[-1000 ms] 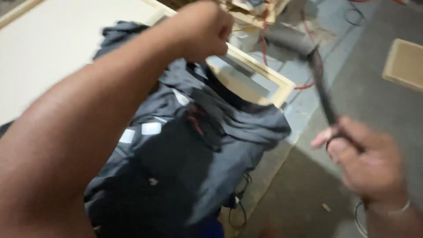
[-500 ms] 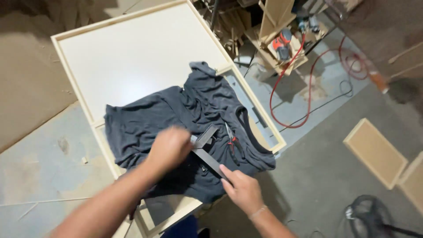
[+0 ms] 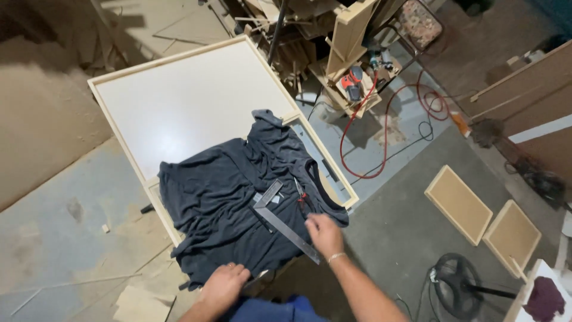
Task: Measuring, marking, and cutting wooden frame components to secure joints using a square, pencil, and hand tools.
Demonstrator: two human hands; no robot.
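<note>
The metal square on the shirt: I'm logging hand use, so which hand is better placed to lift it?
Probably the right hand: it rests beside the metal square's long blade. The left hand sits at the shirt's near hem.

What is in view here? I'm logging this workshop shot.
shirt: one, dark grey, spread on the panel's near end
square: one, metal, on the shirt
pliers: one, red-handled, on the shirt
panel: one, white with wood frame, centre
cable: one, red, floor at right
small panels: two, tan, floor at right
left hand: one, on the shirt's near edge
right hand: one, touching the square
</note>
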